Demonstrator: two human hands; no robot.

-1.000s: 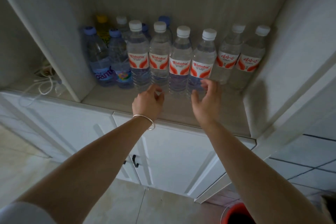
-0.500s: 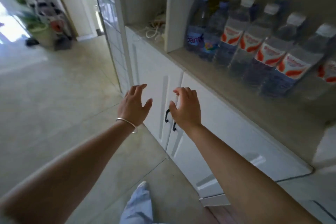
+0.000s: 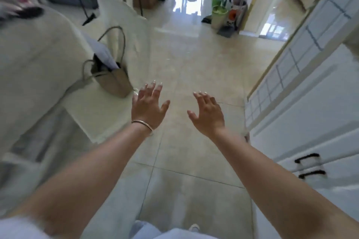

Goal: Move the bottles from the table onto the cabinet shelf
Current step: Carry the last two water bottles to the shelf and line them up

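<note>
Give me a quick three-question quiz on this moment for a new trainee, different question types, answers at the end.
1. True or false: the left hand grips a bottle.
2. Which wrist wears the bracelet? A) left B) right
3. Fill in: the tan handbag leans against a white-draped piece of furniture on the person's ____ side.

Key: 1 false, since both it and the right hand are spread and hold nothing. 2 A. 3 left.

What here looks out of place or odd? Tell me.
Nothing is spilled or broken. One oddity: a tan bag hangs from the white-draped furniture, its handles splayed. Both hands, left hand and right hand, are empty.
</note>
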